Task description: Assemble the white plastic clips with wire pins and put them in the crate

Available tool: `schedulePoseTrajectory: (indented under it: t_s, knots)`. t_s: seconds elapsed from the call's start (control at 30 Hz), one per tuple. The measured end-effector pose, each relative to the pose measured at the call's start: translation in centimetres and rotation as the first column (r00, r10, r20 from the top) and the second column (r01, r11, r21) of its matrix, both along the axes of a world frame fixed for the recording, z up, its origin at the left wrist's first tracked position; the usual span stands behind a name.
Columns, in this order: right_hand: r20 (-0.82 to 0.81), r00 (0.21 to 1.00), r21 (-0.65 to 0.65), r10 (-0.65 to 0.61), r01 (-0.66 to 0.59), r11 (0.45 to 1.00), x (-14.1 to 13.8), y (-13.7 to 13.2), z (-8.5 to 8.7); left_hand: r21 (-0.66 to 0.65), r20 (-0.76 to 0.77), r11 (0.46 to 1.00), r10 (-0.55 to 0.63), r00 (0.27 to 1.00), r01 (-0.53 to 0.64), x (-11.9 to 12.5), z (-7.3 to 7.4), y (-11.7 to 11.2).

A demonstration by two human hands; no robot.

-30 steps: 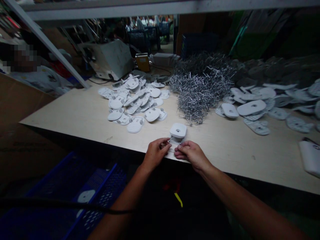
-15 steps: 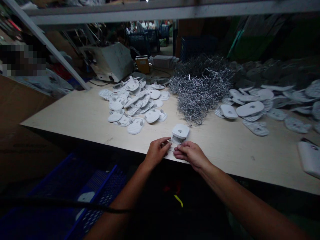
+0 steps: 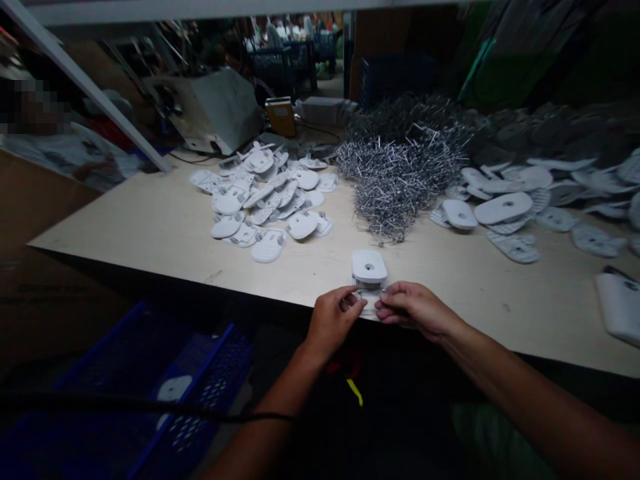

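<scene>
Single head-worn camera looks forward and down across the worktable (image 3: 150, 233) from its near side, above the left hand (image 3: 334, 319) and right hand (image 3: 416, 309).

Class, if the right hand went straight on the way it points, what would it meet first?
The right hand would probably meet the near end of the white part beside it; depth is unclear.

1. Site: workshop or factory floor, by appearance.
2. Pale workbench (image 3: 125, 230) bearing loose white parts (image 3: 270, 247) in piles and a bulk heap of thin metal pieces (image 3: 395, 173).
3. Blue perforated crate (image 3: 223, 373) below bench edge.
4. Rear: boxy, scuffed equipment housing (image 3: 215, 110).
5. Left: another person (image 3: 97, 160), beyond a slanted post (image 3: 100, 93).
</scene>
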State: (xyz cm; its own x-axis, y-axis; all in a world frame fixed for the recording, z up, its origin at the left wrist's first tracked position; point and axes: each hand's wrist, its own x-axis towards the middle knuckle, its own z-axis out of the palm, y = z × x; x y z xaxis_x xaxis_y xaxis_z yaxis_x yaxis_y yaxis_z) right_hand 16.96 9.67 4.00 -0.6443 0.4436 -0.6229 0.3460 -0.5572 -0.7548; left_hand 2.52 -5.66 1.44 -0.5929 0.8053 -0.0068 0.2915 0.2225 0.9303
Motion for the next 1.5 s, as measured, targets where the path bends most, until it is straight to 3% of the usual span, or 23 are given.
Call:
schedulePoseTrajectory:
  t_s: [0.1, 0.3, 0.63, 0.93, 1.07, 1.2, 1.27, 1.4, 1.5]
  knots:
    - [-0.013, 1.0, -0.01, -0.012, 0.012, 1.0, 0.5, 0.1, 0.0, 0.022, -0.015, 0.999, 0.026, 1.0, -0.026, 0.8, -0.3, 0.1]
    - [-0.053, 0.998, -0.019, -0.042, 0.041, 0.999, 0.3, -0.4, -0.6, 0.047, -0.036, 0.999, -0.003, 0.999, 0.005, 0.2, -0.4, 0.0]
    - [-0.132, 0.99, -0.02, -0.044, 0.042, 0.999, 0.2, -0.5, -1.5, -0.046, 0.072, 0.999, -0.014, 0.997, 0.017, -0.1, -0.1, 0.4]
    - [-0.08, 0.987, -0.06, -0.139, 0.134, 0.989, -0.4, -0.8, -0.2, -0.122, 0.143, 0.983, -0.118, 0.983, 0.135, -1.8, 1.1, 1.4]
    - [-0.084, 0.977, -0.091, -0.196, 0.188, 0.978, -0.8, -0.4, 0.3, -0.167, 0.088, 0.967, -0.18, 0.98, 0.192, -3.5, 1.6, 2.3]
    - [-0.091, 0.973, -0.143, -0.214, 0.2, 0.969, -0.9, -0.1, 0.4, -0.216, -0.136, 0.967, -0.17, 0.976, 0.138, -4.9, 2.3, 3.1]
    - [-0.12, 0.967, -0.186, -0.223, 0.199, 0.962, -0.7, 0.1, 0.2, -0.211, -0.203, 0.96, -0.23, 0.952, 0.187, -5.5, 2.7, 3.6]
    - [-0.174, 0.958, -0.287, -0.228, 0.172, 0.942, -0.4, 0.5, -0.1, -0.146, -0.223, 0.884, -0.466, 0.856, 0.443, -6.6, 3.2, 4.6]
    - [-0.218, 0.938, -0.333, -0.269, 0.187, 0.924, -0.1, 0.6, -0.4, -0.086, -0.184, 0.85, -0.526, 0.831, 0.519, -6.9, 2.8, 5.2]
